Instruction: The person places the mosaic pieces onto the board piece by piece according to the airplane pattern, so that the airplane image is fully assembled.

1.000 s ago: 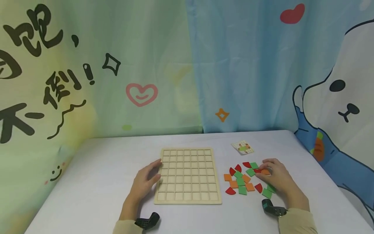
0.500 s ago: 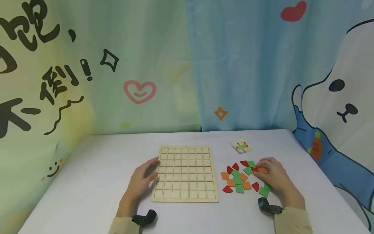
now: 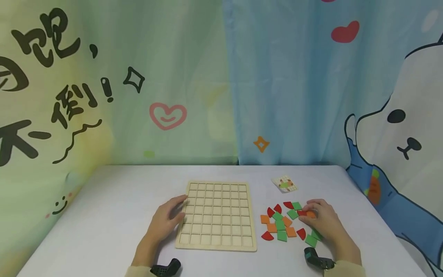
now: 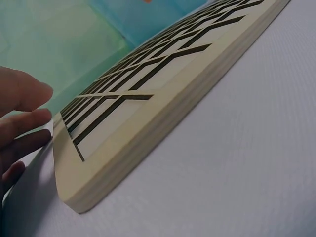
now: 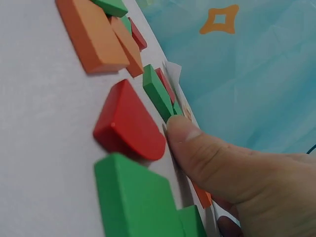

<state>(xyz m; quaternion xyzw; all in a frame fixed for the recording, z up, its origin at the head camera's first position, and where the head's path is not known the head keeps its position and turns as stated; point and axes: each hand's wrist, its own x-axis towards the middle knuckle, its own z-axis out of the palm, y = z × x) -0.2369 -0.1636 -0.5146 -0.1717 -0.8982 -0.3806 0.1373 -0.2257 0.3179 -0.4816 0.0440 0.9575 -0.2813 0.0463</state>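
In the head view my left hand (image 3: 164, 220) is at the left edge of a pale wooden grid board (image 3: 216, 248), fingers loosely bent and fingertips right at the rim. The left wrist view shows those fingers (image 4: 24, 94) beside a corner of the board. My right hand (image 3: 325, 219) rests low over the right side of a spread of small coloured tiles. Its thumb and fingers lie around a red tile (image 3: 301, 213) and an orange tile (image 3: 311, 214). The right wrist view shows the thumb (image 5: 197, 148) extended close to a red quarter-round tile (image 5: 131, 123); the other fingers are mostly hidden.
Several green squares (image 3: 280, 225), orange squares (image 3: 271, 228) and red quarter-rounds (image 3: 267, 236) lie between board and right hand. A small pattern card (image 3: 284, 184) lies behind them on the white table (image 3: 110, 223). A printed curtain (image 3: 194, 77) hangs behind.
The head view has tilted and shifted a little, moving everything in the frame. Both hands keep their places, the left at the board and the right over the tiles.
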